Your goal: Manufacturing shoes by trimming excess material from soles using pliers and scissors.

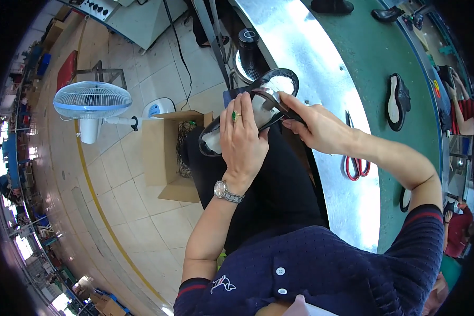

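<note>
A black shoe lies tilted with its underside up above my lap, showing white patches at both ends and a shiny metallic middle. My left hand rests across its middle, fingers laid over the underside and thumb along the edge, holding it steady. In my right hand is a pair of pincers with dark handles. Their curved metal head sits on the shoe's underside, close to my left fingertips. Whether the jaws grip anything is too small to tell.
Red-handled scissors lie on the metal bench at my right. Beyond it, a green conveyor belt carries another shoe. An open cardboard box with dark tangled scraps, a fan and a black cylinder stand around.
</note>
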{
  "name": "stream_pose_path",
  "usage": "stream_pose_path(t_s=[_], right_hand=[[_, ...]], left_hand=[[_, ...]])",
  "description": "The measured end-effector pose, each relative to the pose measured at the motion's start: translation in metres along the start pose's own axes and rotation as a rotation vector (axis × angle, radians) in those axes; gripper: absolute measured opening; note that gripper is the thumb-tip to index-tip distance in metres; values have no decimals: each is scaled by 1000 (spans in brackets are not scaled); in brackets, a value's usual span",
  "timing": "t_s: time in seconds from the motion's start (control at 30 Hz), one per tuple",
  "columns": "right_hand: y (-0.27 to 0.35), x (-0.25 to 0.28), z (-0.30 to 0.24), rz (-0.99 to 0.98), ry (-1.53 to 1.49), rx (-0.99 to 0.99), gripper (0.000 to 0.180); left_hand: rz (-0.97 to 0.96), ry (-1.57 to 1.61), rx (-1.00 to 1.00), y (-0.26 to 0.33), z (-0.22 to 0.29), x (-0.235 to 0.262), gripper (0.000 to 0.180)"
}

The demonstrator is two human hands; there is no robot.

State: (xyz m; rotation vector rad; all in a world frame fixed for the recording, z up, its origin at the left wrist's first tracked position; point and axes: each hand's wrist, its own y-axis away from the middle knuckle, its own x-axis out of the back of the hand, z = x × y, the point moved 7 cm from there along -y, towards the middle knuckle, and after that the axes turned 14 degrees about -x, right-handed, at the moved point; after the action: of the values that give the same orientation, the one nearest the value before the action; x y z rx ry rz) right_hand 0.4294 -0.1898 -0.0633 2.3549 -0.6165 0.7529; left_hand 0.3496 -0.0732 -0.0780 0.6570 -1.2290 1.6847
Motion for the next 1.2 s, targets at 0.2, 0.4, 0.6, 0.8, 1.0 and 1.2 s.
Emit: stream_pose_path(t_s=[0.2, 0.4, 0.6, 0.8, 1.0, 1.2], right_hand=[[4, 4, 4, 124, 79, 85, 51], [-5, 46, -48, -8, 711, 76, 53], [-31, 27, -15, 111, 509, -34, 54], [-29, 50, -19, 288, 140, -40, 50], [-29, 48, -29, 137, 178, -135, 49], [-33, 37, -21, 164, 390, -71, 51]], left_hand=[[44, -78, -82, 4, 3, 1, 79], [33, -323, -238, 15, -2, -16, 74], [-18, -398, -243, 13, 5, -22, 72], [-11, -411, -179, 9, 13, -20, 60], [-49, -449, -163, 13, 8, -20, 53], [1, -423, -180, 11, 9, -23, 51]])
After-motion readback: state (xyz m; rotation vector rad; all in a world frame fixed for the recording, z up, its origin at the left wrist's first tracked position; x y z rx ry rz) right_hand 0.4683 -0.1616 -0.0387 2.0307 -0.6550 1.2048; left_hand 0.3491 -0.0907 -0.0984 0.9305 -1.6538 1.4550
